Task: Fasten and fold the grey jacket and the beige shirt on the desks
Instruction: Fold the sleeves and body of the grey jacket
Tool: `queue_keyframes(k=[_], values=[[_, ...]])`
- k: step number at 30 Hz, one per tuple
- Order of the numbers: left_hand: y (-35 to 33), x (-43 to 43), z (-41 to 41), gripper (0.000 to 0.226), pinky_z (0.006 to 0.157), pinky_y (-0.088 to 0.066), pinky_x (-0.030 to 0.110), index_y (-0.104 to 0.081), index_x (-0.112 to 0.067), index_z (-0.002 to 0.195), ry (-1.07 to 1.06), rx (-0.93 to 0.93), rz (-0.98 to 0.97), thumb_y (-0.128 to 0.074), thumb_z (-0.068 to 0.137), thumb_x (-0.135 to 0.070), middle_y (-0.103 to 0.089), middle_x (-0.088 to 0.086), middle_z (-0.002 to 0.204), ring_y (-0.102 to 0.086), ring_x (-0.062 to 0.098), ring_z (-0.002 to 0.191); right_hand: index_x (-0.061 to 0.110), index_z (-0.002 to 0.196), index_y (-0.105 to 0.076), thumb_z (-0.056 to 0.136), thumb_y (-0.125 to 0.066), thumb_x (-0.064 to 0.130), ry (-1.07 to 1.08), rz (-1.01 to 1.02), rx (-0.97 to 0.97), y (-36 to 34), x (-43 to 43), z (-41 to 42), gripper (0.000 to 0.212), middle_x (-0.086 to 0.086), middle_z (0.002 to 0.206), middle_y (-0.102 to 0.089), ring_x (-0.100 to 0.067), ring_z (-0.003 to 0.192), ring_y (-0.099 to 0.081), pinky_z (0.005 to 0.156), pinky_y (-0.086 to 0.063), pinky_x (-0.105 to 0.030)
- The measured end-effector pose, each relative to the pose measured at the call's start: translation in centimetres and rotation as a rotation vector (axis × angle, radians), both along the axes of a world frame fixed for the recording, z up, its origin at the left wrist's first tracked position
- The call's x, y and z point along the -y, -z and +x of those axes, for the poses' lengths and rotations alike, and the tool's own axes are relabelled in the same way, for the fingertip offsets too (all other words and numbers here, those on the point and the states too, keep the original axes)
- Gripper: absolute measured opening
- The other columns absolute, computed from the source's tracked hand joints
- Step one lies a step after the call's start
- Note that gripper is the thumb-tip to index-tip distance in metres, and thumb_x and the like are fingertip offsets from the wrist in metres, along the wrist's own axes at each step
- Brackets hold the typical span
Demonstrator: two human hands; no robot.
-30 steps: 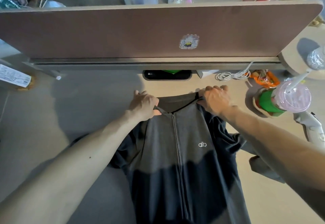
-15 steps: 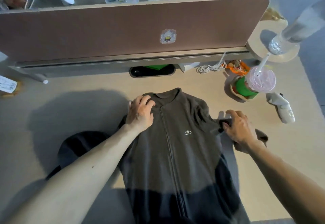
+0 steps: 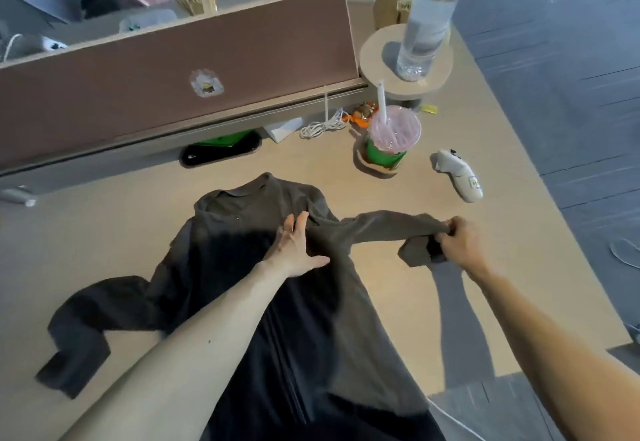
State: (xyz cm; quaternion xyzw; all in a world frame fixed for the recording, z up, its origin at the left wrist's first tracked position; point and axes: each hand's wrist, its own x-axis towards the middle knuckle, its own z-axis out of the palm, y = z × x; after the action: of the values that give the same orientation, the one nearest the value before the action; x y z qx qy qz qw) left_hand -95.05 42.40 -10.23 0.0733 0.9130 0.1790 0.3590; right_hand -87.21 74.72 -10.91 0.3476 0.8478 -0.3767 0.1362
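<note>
Two bare forearms of yours reach in from the near edge, over the jacket (image 3: pixel 363 319). It lies front up on the bench (image 3: pixel 86 232), its zip running up the middle, its lower part out of view toward you and its collar pointing away. Its left sleeve (image 3: pixel 97 312) lies bent on the bench at your left.

Your left grip (image 3: pixel 294 250) is released: the fingers are straight and spread, and the palm presses flat on the chest just beside the right shoulder. Your right grip (image 3: pixel 462 245) is clenched round the end of the right sleeve (image 3: pixel 381 226), which stretches sideways from the shoulder, with the cuff bunched below your fist.

Beyond the collar stand a cup (image 3: pixel 391 139) with a straw and a white controller (image 3: pixel 457 175), well apart from the jacket. Behind them are the divider (image 3: pixel 173 77) and a bottle (image 3: pixel 426 25).
</note>
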Motion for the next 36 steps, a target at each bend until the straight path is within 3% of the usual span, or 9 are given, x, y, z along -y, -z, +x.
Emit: queue_keyframes(k=[6,10,15,17,21,24,29,33,36], values=[[1.2,-2.0,2.2,0.135,0.111,-0.019,0.071,0.021,-0.037,0.151,0.055,0.037,-0.233,-0.084,0.068,-0.051,0.031,-0.001,0.159,0.019,0.037,0.148,0.036,0.074,-0.047,0.064,-0.049,0.025,0.216,-0.154,-0.235,-0.9,-7.0,1.2,0.014,0.004,0.074,-0.053,-0.021,0.074,-0.052,0.068,-0.044,-0.039],[1.0,-1.2,2.3,0.142,0.11,-0.027,0.069,0.023,-0.04,0.15,0.06,0.06,-0.31,-0.089,0.063,-0.047,0.034,-0.008,0.158,0.018,0.036,0.149,0.025,0.084,-0.051,0.072,-0.064,0.021,0.225,-0.133,-0.312,-4.9,-8.7,2.0,0.018,-0.001,0.077,-0.056,-0.02,0.068,-0.053,0.06,-0.04,-0.029],[0.4,-0.7,2.4,0.144,0.109,-0.029,0.068,0.021,-0.037,0.151,0.047,0.082,-0.363,-0.09,0.061,-0.047,0.035,-0.009,0.157,0.015,0.038,0.149,0.01,0.105,-0.056,0.075,-0.085,0.02,0.069,-0.012,-0.133,-4.8,-11.4,3.5,0.043,-0.005,0.092,-0.058,-0.025,0.083,-0.055,0.064,-0.038,-0.03],[-0.2,-1.6,2.3,0.143,0.109,-0.026,0.069,0.019,-0.034,0.153,0.052,0.097,-0.403,-0.091,0.062,-0.044,0.032,-0.006,0.159,0.011,0.039,0.15,0.008,0.095,-0.062,0.078,-0.083,0.017,0.114,-0.102,-0.048,-4.1,-12.8,4.4,0.028,-0.005,0.086,-0.059,-0.025,0.086,-0.056,0.071,-0.039,-0.029],[-1.4,-4.3,2.1,0.107,0.109,-0.028,0.062,-0.011,-0.025,0.155,0.129,-0.052,-0.374,-0.079,0.073,-0.035,0.001,0.002,0.163,-0.012,0.035,0.148,0.016,0.07,-0.067,0.087,-0.069,0.009,0.329,-0.17,-0.107,-3.3,-15.5,5.0,0.019,-0.005,0.075,-0.064,-0.031,0.088,-0.062,0.069,-0.046,-0.032],[-2.0,-7.6,1.6,0.06,0.101,-0.039,0.048,-0.042,-0.022,0.138,0.16,-0.325,-0.133,-0.063,0.083,-0.033,-0.034,0.002,0.144,-0.039,0.03,0.13,0.013,0.09,-0.064,0.088,-0.066,0.017,0.249,-0.015,-0.043,-3.3,-15.7,4.9,0.004,-0.011,0.095,-0.065,-0.035,0.097,-0.061,0.077,-0.047,-0.036],[-2.5,-14.4,0.6,0.058,0.103,-0.031,0.05,-0.043,-0.025,0.137,0.291,-0.251,-0.137,-0.066,0.086,-0.041,-0.046,-0.001,0.14,-0.041,0.026,0.13,0.011,0.136,-0.043,0.08,-0.078,0.037,0.047,0.088,0.242,-2.1,-14.5,5.3,0.071,-0.019,0.133,-0.052,-0.038,0.123,-0.05,0.098,-0.044,-0.044],[-1.9,-16.5,0.3,0.065,0.105,-0.027,0.054,-0.04,-0.026,0.137,0.351,-0.158,-0.231,-0.071,0.082,-0.04,-0.052,-0.003,0.136,-0.046,0.027,0.129,0.012,0.124,-0.055,0.088,-0.067,0.009,0.313,-0.09,0.133,-1.4,-14.2,5.7,0.038,-0.017,0.114,-0.059,-0.032,0.099,-0.056,0.078,-0.046,-0.035],[-2.0,-16.6,0.2,0.031,0.099,-0.032,0.047,-0.054,-0.025,0.116,0.387,-0.19,-0.229,-0.066,0.087,-0.028,-0.064,0.001,0.117,-0.056,0.028,0.114,0.013,0.108,-0.067,0.089,-0.058,0.0,0.397,-0.153,-0.07,-2.0,-15.1,5.1,0.025,-0.01,0.096,-0.063,-0.024,0.086,-0.058,0.071,-0.047,-0.031]])
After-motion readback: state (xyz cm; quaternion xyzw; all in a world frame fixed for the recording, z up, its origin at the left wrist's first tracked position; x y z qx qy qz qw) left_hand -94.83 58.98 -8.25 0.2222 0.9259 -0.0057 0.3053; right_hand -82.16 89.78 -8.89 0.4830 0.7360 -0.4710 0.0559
